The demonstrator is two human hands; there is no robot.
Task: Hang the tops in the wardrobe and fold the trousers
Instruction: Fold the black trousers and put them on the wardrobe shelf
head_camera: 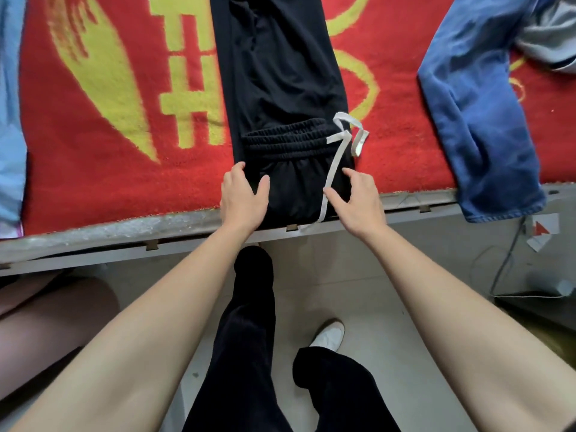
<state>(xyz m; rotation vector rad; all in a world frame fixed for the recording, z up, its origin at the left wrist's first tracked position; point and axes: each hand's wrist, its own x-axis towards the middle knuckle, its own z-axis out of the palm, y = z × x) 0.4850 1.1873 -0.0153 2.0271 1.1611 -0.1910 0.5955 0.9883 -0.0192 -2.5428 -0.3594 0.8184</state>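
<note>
While the black trousers [280,73] lie lengthwise on the red blanket [93,169], waistband end doubled over at the near edge, left hand [243,198] and right hand [358,198] rest loose-fingered on its sides, grasping nothing; advised: tuck drawstring [335,160], smooth flat, fold squarely.

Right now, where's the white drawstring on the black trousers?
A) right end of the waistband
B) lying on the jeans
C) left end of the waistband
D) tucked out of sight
A: the drawstring loops out from the right end of the waistband of the trousers and trails down toward the bed's edge.
</note>
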